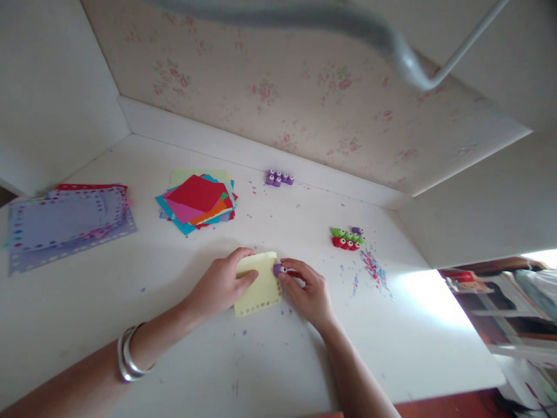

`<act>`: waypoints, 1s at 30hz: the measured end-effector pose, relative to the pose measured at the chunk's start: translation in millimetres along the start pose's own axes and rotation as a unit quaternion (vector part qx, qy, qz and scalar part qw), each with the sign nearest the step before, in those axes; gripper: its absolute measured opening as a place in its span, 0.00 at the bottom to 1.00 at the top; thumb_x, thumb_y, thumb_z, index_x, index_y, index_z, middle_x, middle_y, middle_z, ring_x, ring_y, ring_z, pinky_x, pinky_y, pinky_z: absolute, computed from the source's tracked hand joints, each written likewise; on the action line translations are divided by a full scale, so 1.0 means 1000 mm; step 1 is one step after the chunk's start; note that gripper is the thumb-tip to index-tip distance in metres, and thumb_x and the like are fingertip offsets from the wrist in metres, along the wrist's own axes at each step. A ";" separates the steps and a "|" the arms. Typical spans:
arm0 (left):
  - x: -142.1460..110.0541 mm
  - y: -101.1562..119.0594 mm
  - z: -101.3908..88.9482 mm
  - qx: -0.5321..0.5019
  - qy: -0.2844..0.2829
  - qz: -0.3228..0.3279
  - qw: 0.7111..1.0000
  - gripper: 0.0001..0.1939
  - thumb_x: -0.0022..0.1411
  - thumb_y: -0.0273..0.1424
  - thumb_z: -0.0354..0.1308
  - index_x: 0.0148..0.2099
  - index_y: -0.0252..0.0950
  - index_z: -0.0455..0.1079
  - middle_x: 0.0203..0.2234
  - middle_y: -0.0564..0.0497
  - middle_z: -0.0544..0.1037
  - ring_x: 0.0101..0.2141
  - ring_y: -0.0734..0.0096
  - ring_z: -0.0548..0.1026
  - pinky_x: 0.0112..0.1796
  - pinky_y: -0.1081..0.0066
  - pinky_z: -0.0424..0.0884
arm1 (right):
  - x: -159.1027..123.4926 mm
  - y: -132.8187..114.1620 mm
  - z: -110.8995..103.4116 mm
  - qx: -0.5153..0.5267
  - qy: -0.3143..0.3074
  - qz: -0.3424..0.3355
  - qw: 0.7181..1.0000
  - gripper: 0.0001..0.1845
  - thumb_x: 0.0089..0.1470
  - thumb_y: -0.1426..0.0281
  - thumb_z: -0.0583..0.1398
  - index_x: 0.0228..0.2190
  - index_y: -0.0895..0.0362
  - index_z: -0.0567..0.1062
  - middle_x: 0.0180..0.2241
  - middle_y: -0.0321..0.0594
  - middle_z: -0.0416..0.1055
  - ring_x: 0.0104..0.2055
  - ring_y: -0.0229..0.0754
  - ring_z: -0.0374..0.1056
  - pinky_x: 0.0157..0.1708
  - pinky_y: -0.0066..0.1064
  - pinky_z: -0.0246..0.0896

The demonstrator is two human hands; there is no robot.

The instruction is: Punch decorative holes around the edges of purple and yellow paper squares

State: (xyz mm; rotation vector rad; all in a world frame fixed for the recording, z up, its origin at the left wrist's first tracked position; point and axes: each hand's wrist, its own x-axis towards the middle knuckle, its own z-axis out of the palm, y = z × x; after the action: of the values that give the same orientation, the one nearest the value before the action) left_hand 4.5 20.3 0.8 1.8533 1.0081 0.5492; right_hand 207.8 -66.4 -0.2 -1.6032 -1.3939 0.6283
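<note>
A pale yellow sheet of paper (259,290) lies on the white tabletop between my hands, with a row of punched holes along its near edge and part of its right edge. My left hand (227,278) grips the sheet's left side, thumb on top. In my right hand (310,290) is a small purple craft punch (277,269) with a white button, pinched between thumb and fingers. The punch sits at the sheet's right edge, near the upper corner. Loose paper dots are scattered close to the sheet.
A pile of coloured paper (195,200) lies behind my left hand. Punched lilac sheets (61,223) are stacked at far left. Several purple punches (278,178) stand by the wall; green and red punches (347,238) are at right, near a heap of confetti (374,270).
</note>
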 end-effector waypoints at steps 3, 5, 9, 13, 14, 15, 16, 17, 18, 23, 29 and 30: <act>-0.004 -0.001 0.005 0.075 0.031 0.079 0.994 0.15 0.64 0.31 0.54 0.53 0.39 0.65 0.44 0.47 0.77 0.44 0.62 0.76 0.45 0.65 0.72 | 0.002 -0.002 -0.001 -0.044 -0.021 -0.020 0.999 0.09 0.59 0.64 0.60 0.38 0.50 0.80 0.39 0.39 0.78 0.41 0.44 0.74 0.43 0.36 0.71; -0.007 -0.002 0.007 0.138 0.064 0.133 0.979 0.17 0.64 0.29 0.53 0.56 0.39 0.64 0.49 0.45 0.73 0.48 0.61 0.73 0.49 0.62 0.71 | 0.005 -0.001 -0.002 -0.060 -0.020 -0.024 0.998 0.10 0.60 0.64 0.58 0.38 0.49 0.80 0.38 0.39 0.79 0.41 0.44 0.74 0.44 0.37 0.70; -0.009 -0.001 0.004 0.239 0.104 0.197 0.945 0.20 0.64 0.29 0.54 0.58 0.40 0.66 0.54 0.42 0.69 0.55 0.53 0.67 0.55 0.53 0.65 | 0.012 -0.001 -0.001 -0.054 -0.013 -0.022 0.998 0.11 0.60 0.63 0.58 0.38 0.49 0.81 0.39 0.40 0.79 0.42 0.46 0.74 0.46 0.39 0.68; -0.010 -0.001 0.002 0.258 0.043 0.220 0.940 0.16 0.64 0.33 0.54 0.53 0.39 0.71 0.53 0.45 0.72 0.55 0.54 0.66 0.57 0.52 0.59 | 0.017 -0.005 0.001 -0.044 -0.056 -0.024 0.997 0.10 0.60 0.63 0.59 0.33 0.50 0.81 0.37 0.39 0.79 0.41 0.45 0.74 0.46 0.38 0.67; -0.010 -0.002 0.002 0.260 0.027 0.218 0.940 0.16 0.64 0.34 0.54 0.53 0.39 0.72 0.53 0.45 0.72 0.55 0.55 0.66 0.58 0.52 0.58 | 0.018 -0.007 0.001 -0.044 -0.065 -0.022 0.997 0.11 0.60 0.63 0.59 0.31 0.50 0.81 0.36 0.38 0.79 0.40 0.44 0.74 0.45 0.37 0.67; -0.010 -0.002 0.003 0.262 0.016 0.214 0.941 0.16 0.64 0.35 0.54 0.53 0.39 0.72 0.53 0.45 0.72 0.55 0.55 0.66 0.58 0.52 0.57 | 0.019 -0.008 0.001 -0.045 -0.072 -0.020 0.996 0.11 0.60 0.63 0.59 0.30 0.50 0.81 0.35 0.38 0.79 0.40 0.44 0.74 0.44 0.36 0.67; -0.011 -0.002 0.003 0.264 0.011 0.208 0.942 0.17 0.64 0.36 0.54 0.53 0.39 0.71 0.53 0.45 0.72 0.56 0.55 0.65 0.59 0.52 0.56 | 0.019 -0.009 0.001 -0.046 -0.076 -0.019 0.996 0.12 0.60 0.63 0.59 0.30 0.50 0.81 0.34 0.37 0.79 0.39 0.43 0.74 0.43 0.36 0.67; -0.011 -0.002 0.004 0.264 0.009 0.204 0.943 0.17 0.64 0.36 0.54 0.54 0.39 0.71 0.53 0.45 0.72 0.56 0.56 0.65 0.59 0.52 0.55 | 0.020 -0.010 0.001 -0.046 -0.078 -0.019 0.996 0.12 0.60 0.63 0.59 0.29 0.50 0.81 0.34 0.37 0.79 0.38 0.43 0.73 0.43 0.36 0.67; -0.011 -0.003 0.004 0.262 0.010 0.201 0.944 0.17 0.64 0.36 0.54 0.54 0.40 0.71 0.53 0.45 0.73 0.56 0.56 0.65 0.59 0.52 0.55 | 0.020 -0.010 0.001 -0.045 -0.079 -0.020 0.996 0.12 0.60 0.63 0.59 0.29 0.50 0.81 0.34 0.37 0.78 0.38 0.43 0.73 0.42 0.36 0.67; -0.011 -0.002 0.005 0.246 0.020 0.199 0.948 0.16 0.63 0.35 0.55 0.53 0.40 0.72 0.53 0.46 0.73 0.56 0.57 0.66 0.59 0.53 0.54 | 0.019 -0.008 0.001 -0.049 -0.080 -0.023 0.995 0.13 0.60 0.62 0.58 0.29 0.50 0.81 0.34 0.38 0.79 0.38 0.44 0.74 0.41 0.36 0.68; -0.012 -0.002 0.005 0.253 0.018 0.198 0.947 0.16 0.64 0.34 0.54 0.53 0.40 0.72 0.54 0.46 0.72 0.57 0.57 0.65 0.60 0.53 0.53 | 0.019 -0.008 0.001 -0.044 -0.085 -0.010 0.995 0.12 0.60 0.63 0.59 0.29 0.50 0.82 0.34 0.37 0.79 0.39 0.44 0.74 0.42 0.36 0.68; -0.012 -0.002 0.005 0.255 0.017 0.197 0.946 0.16 0.64 0.34 0.54 0.53 0.40 0.71 0.54 0.46 0.72 0.57 0.57 0.65 0.60 0.53 0.53 | 0.019 -0.007 0.001 -0.041 -0.087 -0.005 0.995 0.12 0.60 0.63 0.59 0.29 0.49 0.82 0.35 0.37 0.79 0.39 0.44 0.74 0.43 0.36 0.68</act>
State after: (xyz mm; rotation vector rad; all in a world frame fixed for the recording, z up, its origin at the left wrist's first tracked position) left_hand 0.4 8.3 -2.5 2.5469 0.8525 0.5913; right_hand 207.3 -48.4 8.8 -1.6370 -1.5705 0.7271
